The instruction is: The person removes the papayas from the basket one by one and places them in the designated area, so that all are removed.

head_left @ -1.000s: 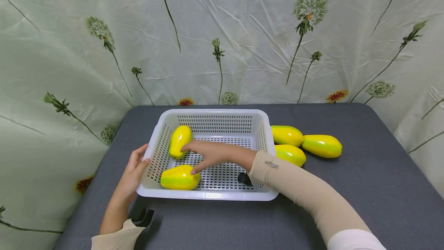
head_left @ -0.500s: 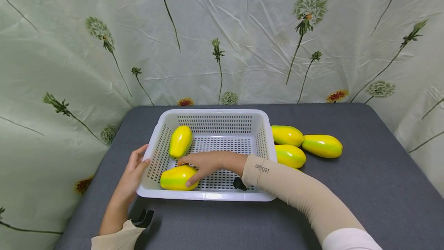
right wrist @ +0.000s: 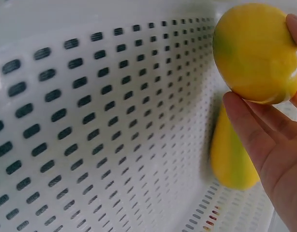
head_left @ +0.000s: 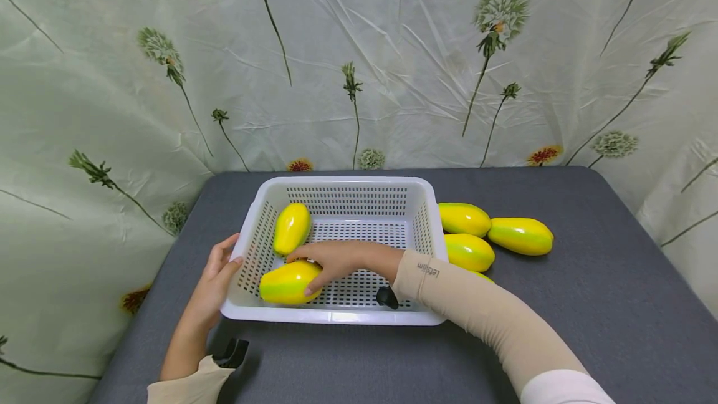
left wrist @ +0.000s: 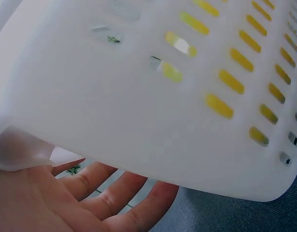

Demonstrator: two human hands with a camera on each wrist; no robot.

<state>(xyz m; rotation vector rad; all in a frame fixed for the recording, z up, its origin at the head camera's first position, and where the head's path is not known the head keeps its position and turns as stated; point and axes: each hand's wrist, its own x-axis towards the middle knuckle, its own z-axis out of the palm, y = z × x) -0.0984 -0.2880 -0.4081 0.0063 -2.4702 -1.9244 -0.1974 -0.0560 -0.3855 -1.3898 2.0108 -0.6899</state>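
Observation:
A white perforated plastic basket point(head_left: 348, 316) stands on the table. My left hand point(head_left: 209, 285) grips its left rim, thumb over the edge; the left wrist view shows the other fingers point(left wrist: 139, 205) at the basket wall's edge. Inside the basket, my right hand point(head_left: 336, 260) holds the nearer yellow papaya point(head_left: 286, 283) by its right end. From the right wrist view, fingers and thumb reach around that papaya point(right wrist: 255, 53), partly out of frame. The second papaya point(head_left: 291, 229) lies behind it, untouched, near the basket's left wall.
Several more papayas point(head_left: 521, 235) lie on the grey tabletop point(head_left: 606, 304) against and beyond the basket's right side; one is mostly hidden by my right sleeve point(head_left: 477, 304). A flower-printed curtain point(head_left: 415, 80) hangs behind the table.
My right hand has moved from above the two papayas toward me onto the nearer one and taken hold of it. That papaya has shifted up slightly. The left hand stays on the rim.

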